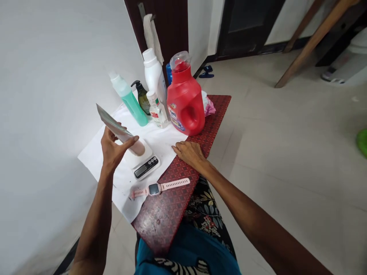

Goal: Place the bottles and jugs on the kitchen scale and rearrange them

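My left hand point(113, 149) is closed around a flat, silvery pouch with a pinkish lower end point(126, 134), thumb on one side and fingers on the other. The pouch leans to the left, its lower end at the platform of a white digital kitchen scale point(145, 151). Whether the scale bears its weight I cannot tell. The scale's dark display panel faces me. My right hand point(189, 152) lies on the table by the edge of the white paper point(169, 138), fingers loosely bent and nothing visible in them. Nearer to me lies a pink-strapped smartwatch point(155, 189).
A red detergent jug point(186, 99), a white bottle point(155, 74), a green-liquid bottle point(133, 107), a dark pump bottle point(142, 95) and a small clear bottle point(157, 110) stand at the table's back. The red-patterned table point(163, 221) adjoins a wall on the left.
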{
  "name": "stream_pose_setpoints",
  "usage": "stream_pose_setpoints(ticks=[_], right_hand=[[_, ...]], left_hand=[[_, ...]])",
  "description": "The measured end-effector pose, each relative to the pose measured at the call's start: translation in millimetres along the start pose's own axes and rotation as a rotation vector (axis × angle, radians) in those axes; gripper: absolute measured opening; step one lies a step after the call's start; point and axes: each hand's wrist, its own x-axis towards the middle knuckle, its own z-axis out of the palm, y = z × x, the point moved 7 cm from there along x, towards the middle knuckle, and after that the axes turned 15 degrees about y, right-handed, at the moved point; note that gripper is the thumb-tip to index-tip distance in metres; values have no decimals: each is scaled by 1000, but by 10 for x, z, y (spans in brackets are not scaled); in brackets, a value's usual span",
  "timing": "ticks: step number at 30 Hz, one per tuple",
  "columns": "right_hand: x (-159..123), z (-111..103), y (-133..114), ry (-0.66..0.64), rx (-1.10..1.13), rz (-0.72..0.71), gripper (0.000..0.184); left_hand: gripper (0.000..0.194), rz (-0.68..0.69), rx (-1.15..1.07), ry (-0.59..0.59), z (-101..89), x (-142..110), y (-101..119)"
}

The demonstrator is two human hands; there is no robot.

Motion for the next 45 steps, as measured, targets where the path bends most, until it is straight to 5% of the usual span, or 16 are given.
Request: stream_pose_setpoints(ticks=[7, 14, 21, 28, 32, 40, 45], right_hand=[[25, 22, 5, 42, -20, 1, 48], [34, 13, 1, 48, -66, 28, 46], [56, 62, 24, 44, -94, 36, 44], [63, 152, 66, 112, -115, 0, 46], [77, 209, 115, 142, -134, -10, 47], [114, 243, 131, 138, -150, -11, 44], [116, 259, 146, 159, -151, -6, 46]], left_hand=[[80, -42, 34, -5, -92, -151, -366], [88, -44, 46, -98, 2, -196, -424], [93, -35, 79, -158, -94, -281, -598], [53, -121, 5, -250, -13, -366, -793], [54, -160, 8, -71, -98, 35, -1154], [47, -321, 470, 359, -621, 1420, -2391], [50, -410, 586, 468, -854, 1685, -2831]])
